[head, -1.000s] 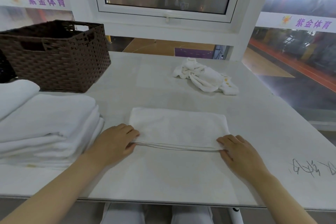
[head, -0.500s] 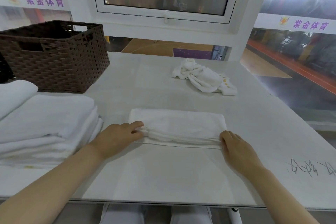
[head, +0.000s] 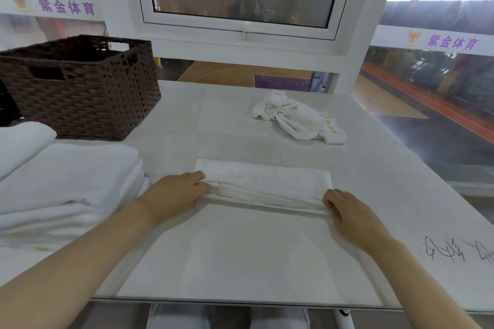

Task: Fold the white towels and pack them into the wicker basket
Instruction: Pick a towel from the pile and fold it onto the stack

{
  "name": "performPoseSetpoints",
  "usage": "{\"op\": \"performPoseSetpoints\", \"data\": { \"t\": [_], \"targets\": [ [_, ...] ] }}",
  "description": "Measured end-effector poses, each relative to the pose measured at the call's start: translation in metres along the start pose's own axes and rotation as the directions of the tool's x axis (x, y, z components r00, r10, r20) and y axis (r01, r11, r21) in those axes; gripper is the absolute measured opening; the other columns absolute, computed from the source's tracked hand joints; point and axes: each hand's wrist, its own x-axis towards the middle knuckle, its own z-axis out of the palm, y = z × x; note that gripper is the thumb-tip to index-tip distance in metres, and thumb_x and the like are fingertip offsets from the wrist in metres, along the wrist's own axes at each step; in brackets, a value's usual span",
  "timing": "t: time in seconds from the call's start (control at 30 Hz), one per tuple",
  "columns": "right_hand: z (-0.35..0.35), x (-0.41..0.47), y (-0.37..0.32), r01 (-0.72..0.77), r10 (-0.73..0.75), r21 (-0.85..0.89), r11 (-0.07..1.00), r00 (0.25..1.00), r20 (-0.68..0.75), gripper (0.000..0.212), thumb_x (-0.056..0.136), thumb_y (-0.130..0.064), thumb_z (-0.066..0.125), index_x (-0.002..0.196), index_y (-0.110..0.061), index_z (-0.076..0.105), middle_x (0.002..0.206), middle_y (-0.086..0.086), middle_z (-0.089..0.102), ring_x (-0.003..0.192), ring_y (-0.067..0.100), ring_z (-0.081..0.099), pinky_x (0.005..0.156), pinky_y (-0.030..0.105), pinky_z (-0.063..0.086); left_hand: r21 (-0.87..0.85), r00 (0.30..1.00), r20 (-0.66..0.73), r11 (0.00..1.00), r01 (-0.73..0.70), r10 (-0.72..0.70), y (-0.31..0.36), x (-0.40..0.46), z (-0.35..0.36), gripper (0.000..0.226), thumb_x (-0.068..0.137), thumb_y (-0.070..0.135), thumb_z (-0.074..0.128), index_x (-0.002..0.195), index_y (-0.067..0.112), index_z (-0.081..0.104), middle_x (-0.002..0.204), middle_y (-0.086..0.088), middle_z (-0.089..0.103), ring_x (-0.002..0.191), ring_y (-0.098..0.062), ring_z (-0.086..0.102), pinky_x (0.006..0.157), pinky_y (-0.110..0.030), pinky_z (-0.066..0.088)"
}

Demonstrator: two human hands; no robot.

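- Pale grey table (head: 240, 125), smooth top, reaching to the wall under the window.
- Black handwritten scrawl (head: 454, 251) on the tabletop near its right edge; cannot be read.
- White-framed window (head: 242, 32) straight ahead, dark pane with dim reflections, small latch at the bottom rail.
- 2 white banners with purple characters, left banner (head: 66, 6) and right banner (head: 451, 42).
- Indoor court floor (head: 240, 73) below the window: wood with a purple zone.
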Motion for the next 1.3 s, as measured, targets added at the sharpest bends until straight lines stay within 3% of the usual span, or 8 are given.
{"op": "performPoseSetpoints", "data": {
  "t": [0.13,0.27,0.5,0.63,0.73,0.9,1.17,1.3],
  "targets": [
    [-0.04,0.016,0.004,0.012,-0.008,0.04,0.999,0.995,-0.097,0.033,0.084,-0.005,0.053,0.074,-0.032,0.035,0.067,-0.009,0.047,0.071,0.011,0.045,0.059,0.034,0.042,-0.184,1.0,0.001,0.983,0.001,-0.001,-0.011,0.014,-0.042,0.019,0.089,0.033,0.04,0.097,0.025,0.055,0.107,0.008,0.051,0.072,-0.012,0.056,0.054,-0.028,0.044],
    [-0.081,0.023,-0.002,-0.005,0.011,0.207,0.978,1.0,-0.025,0.03,0.083,-0.003,0.053,0.077,-0.032,0.047,0.073,-0.005,0.055,0.069,0.015,0.049,0.061,0.028,0.042,-0.552,0.993,0.039,0.826,0.115,-0.113,-0.019,0.017,-0.084,0.012,0.086,0.035,0.046,0.088,0.03,0.057,0.096,0.015,0.054,0.088,-0.01,0.056,0.076,-0.027,0.046],
    [-0.142,0.026,-0.027,-0.12,-0.008,0.497,0.86,0.969,0.248,0.052,0.083,0.014,0.042,0.078,-0.021,0.079,0.079,0.007,0.072,0.062,0.012,0.052,0.059,0.027,0.042,-0.836,0.944,0.092,0.491,0.246,-0.317,-0.02,0.02,-0.146,0.021,0.082,0.04,0.047,0.087,0.025,0.061,0.085,0.004,0.06,0.076,-0.011,0.054,0.068,-0.028,0.04],
    [-0.151,0.027,-0.025,-0.173,-0.007,0.66,0.731,0.965,0.261,0.042,0.082,0.018,0.036,0.064,0.003,0.07,0.067,0.024,0.055,0.056,0.021,0.041,0.047,0.025,0.034,-0.852,0.891,0.332,0.306,0.424,-0.309,-0.026,0.02,-0.143,0.017,0.099,0.022,0.048,0.089,0.024,0.061,0.077,0.004,0.054,0.068,-0.011,0.047,0.06,-0.028,0.036],
    [-0.114,0.035,-0.014,-0.298,0.073,0.638,0.71,0.932,0.355,0.028,0.085,-0.006,0.047,0.065,0.001,0.066,0.067,0.016,0.051,0.061,0.022,0.041,0.053,0.027,0.035,-0.757,0.791,0.555,0.239,0.609,-0.256,-0.018,0.025,-0.108,0.013,0.101,0.018,0.046,0.107,0.023,0.056,0.084,0.0,0.059,0.07,-0.013,0.054,0.058,-0.023,0.045],
    [-0.038,0.03,0.002,-0.487,0.172,0.511,0.708,0.821,0.545,0.036,0.086,-0.041,0.071,0.077,-0.008,0.062,0.071,0.002,0.056,0.067,0.015,0.052,0.064,0.025,0.04,-0.474,0.626,0.682,0.422,0.773,-0.379,-0.004,0.029,-0.015,0.016,0.102,0.03,0.041,0.115,0.024,0.046,0.115,-0.01,0.059,0.093,-0.023,0.06,0.073,-0.03,0.048],
    [-0.002,0.034,0.004,-0.408,0.357,0.319,0.855,0.911,0.207,0.023,0.098,-0.032,0.05,0.087,-0.012,0.052,0.081,0.003,0.06,0.075,0.022,0.056,0.062,0.031,0.037,-0.385,0.665,0.432,0.542,0.747,-0.609,0.012,0.03,0.017,0.02,0.103,0.036,0.037,0.11,0.02,0.047,0.099,-0.001,0.063,0.09,-0.022,0.059,0.074,-0.035,0.045],
    [0.0,0.024,-0.01,-0.356,0.341,0.103,0.929,0.93,0.138,0.024,0.098,-0.019,0.047,0.122,-0.018,0.049,0.117,0.006,0.057,0.105,0.032,0.056,0.085,0.039,0.046,-0.109,0.714,0.294,0.719,0.686,-0.636,0.03,0.028,0.005,0.039,0.102,0.036,0.033,0.136,0.019,0.039,0.128,-0.004,0.053,0.105,-0.025,0.056,0.081,-0.037,0.048]
  ]
}}
